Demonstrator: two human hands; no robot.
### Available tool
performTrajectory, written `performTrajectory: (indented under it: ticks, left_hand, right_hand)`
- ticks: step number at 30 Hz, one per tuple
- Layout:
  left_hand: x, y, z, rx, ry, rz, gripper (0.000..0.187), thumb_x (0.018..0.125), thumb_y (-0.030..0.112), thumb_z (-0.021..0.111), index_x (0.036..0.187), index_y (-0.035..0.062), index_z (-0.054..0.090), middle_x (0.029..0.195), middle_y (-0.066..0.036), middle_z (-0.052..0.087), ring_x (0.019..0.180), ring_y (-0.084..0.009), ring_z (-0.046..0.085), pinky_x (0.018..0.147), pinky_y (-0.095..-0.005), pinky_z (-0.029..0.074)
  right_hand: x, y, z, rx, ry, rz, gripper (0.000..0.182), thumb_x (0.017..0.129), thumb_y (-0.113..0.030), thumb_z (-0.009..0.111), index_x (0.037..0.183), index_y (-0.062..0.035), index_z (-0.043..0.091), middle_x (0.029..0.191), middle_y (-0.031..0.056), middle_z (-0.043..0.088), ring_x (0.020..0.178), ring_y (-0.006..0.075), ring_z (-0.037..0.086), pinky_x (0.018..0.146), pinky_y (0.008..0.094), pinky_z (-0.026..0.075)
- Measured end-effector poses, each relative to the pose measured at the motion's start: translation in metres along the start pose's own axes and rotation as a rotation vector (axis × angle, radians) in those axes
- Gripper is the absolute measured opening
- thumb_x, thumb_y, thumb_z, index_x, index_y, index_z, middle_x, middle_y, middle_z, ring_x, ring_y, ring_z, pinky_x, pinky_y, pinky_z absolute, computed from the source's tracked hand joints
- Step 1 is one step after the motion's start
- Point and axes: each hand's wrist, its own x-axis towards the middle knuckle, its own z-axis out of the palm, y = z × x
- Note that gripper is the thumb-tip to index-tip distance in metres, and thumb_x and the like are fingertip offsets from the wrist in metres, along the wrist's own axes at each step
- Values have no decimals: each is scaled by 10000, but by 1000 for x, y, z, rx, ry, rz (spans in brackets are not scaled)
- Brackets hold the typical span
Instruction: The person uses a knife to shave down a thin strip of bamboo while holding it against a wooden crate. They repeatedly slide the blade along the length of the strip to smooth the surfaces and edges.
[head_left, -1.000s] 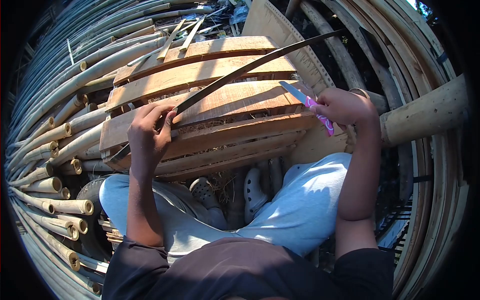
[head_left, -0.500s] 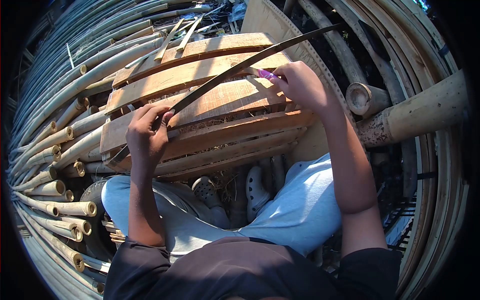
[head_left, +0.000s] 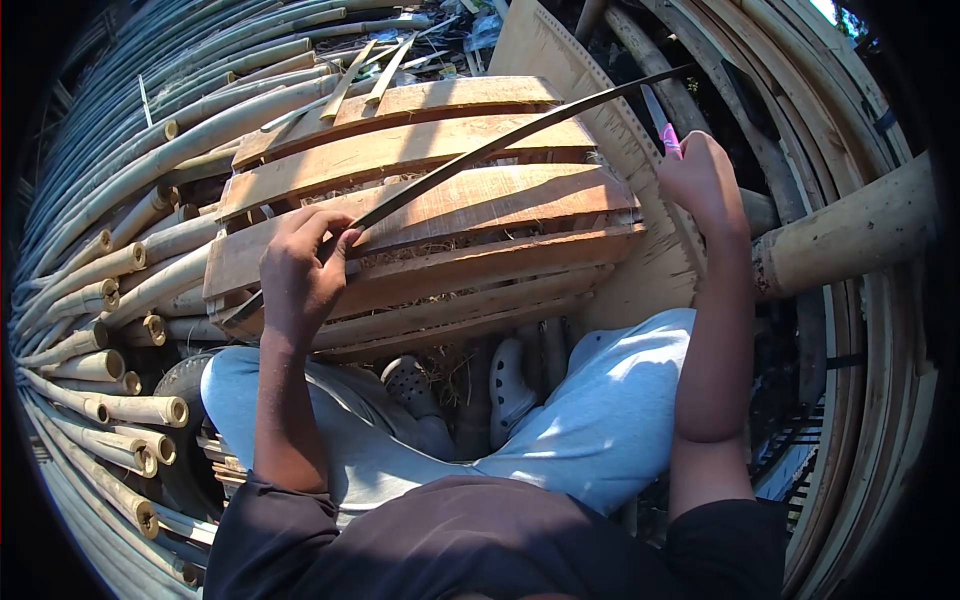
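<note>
A long, thin dark strip [head_left: 480,152], probably bamboo, slants over a slatted wooden crate [head_left: 420,205] from lower left to upper right. My left hand [head_left: 303,252] grips it near its lower end, fingers wrapped round it and thumb on top. In my right hand [head_left: 700,180] is a knife [head_left: 655,112] with a pink and purple handle. Its blade points up and to the left, the tip right beside the strip's far part. This hand is out past the crate's right end, over a thin wooden board [head_left: 655,225].
Bamboo poles [head_left: 190,120] are stacked all along the left, cut ends facing me. Offcuts of split wood [head_left: 390,68] lie on the crate's far edge. A thick bamboo pole [head_left: 850,225] juts in from the right, by long bundled slats [head_left: 870,400]. Clog-shod feet [head_left: 512,385] rest below the crate.
My right hand, with the knife, has moved right and slightly down along the strip, away from the crate's middle. My left hand keeps its hold almost unmoved.
</note>
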Motion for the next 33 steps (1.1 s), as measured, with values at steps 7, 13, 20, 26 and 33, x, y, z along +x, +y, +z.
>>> performTrajectory:
  ticks: [7, 13, 20, 26, 33]
  left_hand:
    - [-3, 7, -2, 56, -17, 175, 155, 839, 82, 783, 989, 61, 747, 966, -103, 705, 875, -325, 696, 782, -392, 542]
    - [0, 7, -4, 72, 28, 269, 170, 801, 59, 789, 964, 52, 741, 917, -85, 686, 866, -318, 679, 749, -407, 537]
    - [2, -1, -8, 152, 50, 327, 256, 738, -11, 773, 978, 74, 741, 928, -69, 685, 894, -305, 665, 749, -415, 540]
    - [1, 3, -5, 159, 3, 309, 263, 757, 14, 772, 1011, 76, 738, 988, -65, 691, 941, -304, 682, 781, -414, 551]
    - [-2, 5, -4, 186, -53, 280, 207, 883, 152, 752, 1079, 86, 743, 1065, -72, 713, 991, -301, 688, 835, -399, 553]
  right_hand:
    - [5, -24, 13, 737, -306, -45, 316, 1017, -155, 562, 1205, 96, 603, 923, 285, 714, 888, 343, 742, 803, 429, 554]
    - [-4, -53, 48, 740, -93, -424, 273, 1045, -147, 555, 1267, 2, 615, 1110, 248, 713, 1034, 379, 706, 882, 435, 541]
    - [-10, -76, 54, 579, -142, -589, 245, 1047, -130, 553, 1242, 11, 598, 1085, 252, 687, 1018, 439, 665, 863, 447, 524]
    - [-7, -81, 71, 661, -12, -744, 105, 1051, -93, 531, 1045, 12, 532, 859, 234, 633, 808, 436, 622, 753, 485, 485]
    - [-14, -85, 58, 755, -142, -775, 86, 1049, -70, 529, 1083, 9, 535, 841, 232, 631, 771, 429, 609, 686, 445, 483]
